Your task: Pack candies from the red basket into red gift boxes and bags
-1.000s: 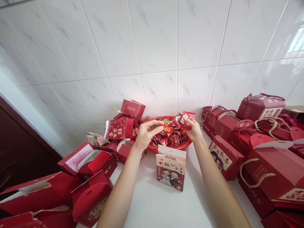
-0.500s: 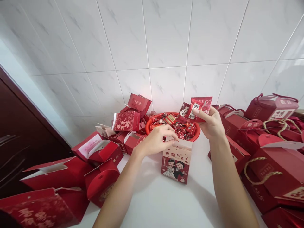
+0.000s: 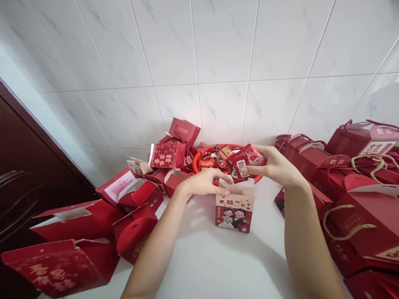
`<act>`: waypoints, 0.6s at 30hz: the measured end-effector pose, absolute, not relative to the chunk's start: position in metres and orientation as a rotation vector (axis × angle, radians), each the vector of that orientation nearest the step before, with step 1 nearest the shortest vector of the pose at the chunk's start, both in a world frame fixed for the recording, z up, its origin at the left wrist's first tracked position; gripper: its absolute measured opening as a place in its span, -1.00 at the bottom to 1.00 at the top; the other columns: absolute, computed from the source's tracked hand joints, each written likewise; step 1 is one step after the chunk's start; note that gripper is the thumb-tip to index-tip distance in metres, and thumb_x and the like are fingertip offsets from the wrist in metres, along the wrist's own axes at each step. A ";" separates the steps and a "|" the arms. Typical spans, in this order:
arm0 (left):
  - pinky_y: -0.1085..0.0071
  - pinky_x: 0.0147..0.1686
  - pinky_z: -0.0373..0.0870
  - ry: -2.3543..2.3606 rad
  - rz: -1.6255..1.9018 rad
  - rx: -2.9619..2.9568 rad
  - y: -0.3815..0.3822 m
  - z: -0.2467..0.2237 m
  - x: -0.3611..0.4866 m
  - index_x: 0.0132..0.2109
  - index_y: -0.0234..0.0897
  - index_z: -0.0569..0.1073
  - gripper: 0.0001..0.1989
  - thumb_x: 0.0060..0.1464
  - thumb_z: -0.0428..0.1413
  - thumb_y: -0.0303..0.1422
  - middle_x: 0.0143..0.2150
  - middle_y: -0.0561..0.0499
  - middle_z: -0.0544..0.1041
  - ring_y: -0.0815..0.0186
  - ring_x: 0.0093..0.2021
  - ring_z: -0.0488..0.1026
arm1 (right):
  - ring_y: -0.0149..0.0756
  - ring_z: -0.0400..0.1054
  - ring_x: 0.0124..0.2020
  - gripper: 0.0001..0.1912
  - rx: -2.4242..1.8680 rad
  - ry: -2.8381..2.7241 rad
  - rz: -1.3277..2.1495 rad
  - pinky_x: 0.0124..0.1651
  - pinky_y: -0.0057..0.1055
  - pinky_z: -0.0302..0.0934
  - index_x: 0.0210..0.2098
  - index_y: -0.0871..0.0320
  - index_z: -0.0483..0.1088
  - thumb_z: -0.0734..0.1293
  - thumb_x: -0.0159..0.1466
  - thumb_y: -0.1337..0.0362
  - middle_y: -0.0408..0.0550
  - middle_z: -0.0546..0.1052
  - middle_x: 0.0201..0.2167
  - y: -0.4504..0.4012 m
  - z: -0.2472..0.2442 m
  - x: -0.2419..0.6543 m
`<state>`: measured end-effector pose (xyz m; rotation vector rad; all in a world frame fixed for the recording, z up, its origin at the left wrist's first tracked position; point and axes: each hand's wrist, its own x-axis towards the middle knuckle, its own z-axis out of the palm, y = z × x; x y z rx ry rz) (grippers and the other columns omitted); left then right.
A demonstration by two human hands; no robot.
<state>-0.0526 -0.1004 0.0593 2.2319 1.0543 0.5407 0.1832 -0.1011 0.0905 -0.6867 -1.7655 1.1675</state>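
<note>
A small open-topped candy box (image 3: 234,212), red and cream with a cartoon couple, stands upright on the white table. My left hand (image 3: 204,182) reaches over its top left edge, fingers and thumb closed on the upper rim. Just above and behind the opening, my right hand (image 3: 276,164) pinches several wrapped candies (image 3: 241,164) in red packets with white labels. Behind the box sits a round red basin (image 3: 197,160) heaped with wrapped candies; my right hand and the packets cover part of it.
Red gift boxes (image 3: 59,265) crowd the left side, with more stacked boxes (image 3: 170,154) by the basin. On the right are closed boxes (image 3: 368,211) with rope handles. A tiled wall (image 3: 221,45) rises behind the white table (image 3: 218,265). A dark door (image 3: 34,166) is at far left.
My right hand has lowered the candies from above the basin toward the box's opening, tilting them. My left hand stays at the box rim. The view has shifted slightly.
</note>
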 end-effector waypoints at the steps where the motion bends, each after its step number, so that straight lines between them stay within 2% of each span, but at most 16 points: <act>1: 0.37 -0.03 0.41 1.047 0.527 2.221 -0.100 0.059 -0.054 -0.07 -0.16 0.65 -0.65 -0.06 0.35 -0.26 -0.02 -0.03 0.62 0.14 -0.01 0.54 | -0.23 0.49 -0.38 -0.64 -0.690 -1.802 1.150 -0.32 -0.40 0.38 -0.21 0.19 0.59 0.59 -0.03 0.32 -0.09 0.63 -0.35 -0.101 0.090 0.182; 5: 0.38 -0.11 0.43 0.995 0.488 2.148 -0.100 0.060 -0.056 -0.03 -0.18 0.63 -0.58 -0.10 0.37 -0.27 -0.01 -0.04 0.62 0.16 -0.09 0.56 | -0.21 0.49 -0.28 -0.74 -0.667 -2.052 1.035 -0.23 -0.38 0.37 -0.21 0.16 0.60 0.51 0.08 0.25 -0.11 0.63 -0.28 -0.096 0.089 0.180; 9: 0.38 -0.13 0.42 1.013 0.473 2.073 -0.101 0.061 -0.055 -0.03 -0.23 0.62 -0.56 -0.13 0.38 -0.30 -0.08 -0.04 0.64 0.17 -0.12 0.56 | -0.30 0.39 -0.36 -0.83 -0.684 -2.190 0.933 -0.31 -0.45 0.26 -0.32 0.15 0.57 0.49 0.10 0.22 -0.16 0.56 -0.40 -0.094 0.088 0.180; 13: 0.39 -0.18 0.40 1.021 0.427 2.044 -0.100 0.061 -0.055 -0.08 -0.27 0.60 -0.56 -0.16 0.39 -0.26 -0.14 -0.02 0.62 0.18 -0.13 0.53 | -0.36 0.26 -0.41 -0.78 -0.813 -2.287 0.844 -0.36 -0.44 0.14 -0.40 0.17 0.47 0.48 0.09 0.15 -0.18 0.45 -0.48 -0.095 0.089 0.178; 18: 0.35 -0.14 0.39 1.071 0.441 2.023 -0.100 0.061 -0.055 -0.09 -0.31 0.58 -0.51 -0.19 0.39 -0.19 -0.15 -0.02 0.61 0.13 -0.11 0.51 | -0.40 0.14 -0.45 -0.70 -0.982 -2.379 0.743 -0.41 -0.43 0.01 -0.44 0.16 0.35 0.46 0.09 0.10 -0.21 0.32 -0.51 -0.091 0.084 0.174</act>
